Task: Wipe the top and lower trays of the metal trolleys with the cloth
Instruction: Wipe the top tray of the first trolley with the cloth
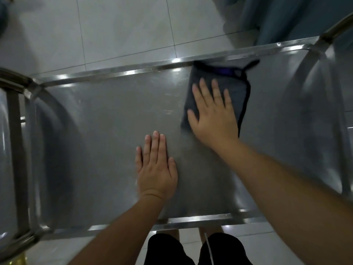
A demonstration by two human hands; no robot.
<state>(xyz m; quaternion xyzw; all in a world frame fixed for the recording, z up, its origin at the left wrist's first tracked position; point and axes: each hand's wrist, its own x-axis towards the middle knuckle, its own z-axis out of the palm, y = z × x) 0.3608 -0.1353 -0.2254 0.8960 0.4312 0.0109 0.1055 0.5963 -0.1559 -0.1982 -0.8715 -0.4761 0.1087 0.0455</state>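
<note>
Both hands lie flat, fingers straight, on the trolley's top tray (pixel 95 131); right hand (pixel 212 113) presses the dark cloth (pixel 236 92) near the tray's far rim; left hand (pixel 155 169) rests bare nearer the near rim.

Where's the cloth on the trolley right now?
In the head view the cloth lies flat on the top tray, right of centre against the far rim, pressed under the right hand.
</note>
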